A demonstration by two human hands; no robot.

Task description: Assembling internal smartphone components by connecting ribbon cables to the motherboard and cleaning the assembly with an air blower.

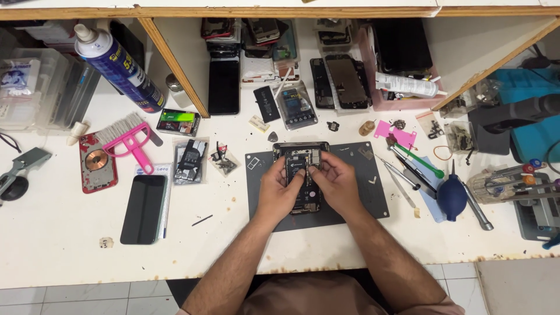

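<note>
Pinching from both sides, your left hand (280, 189) and right hand (335, 184) grasped the opened phone (300, 175), which lay on the dark grey mat (350, 169) directly beneath them. Your fingertips met over its inner boards, though what they gripped there was too small to tell. You judged rightly to keep the wrists low and pressure light. Right of your hands lay screwdrivers (408, 169) and a blue air blower (452, 195); left, a black phone (143, 208) and pink brush (129, 140).

both hands (309, 186) on opened phone (301, 169), perhaps pressing
</note>
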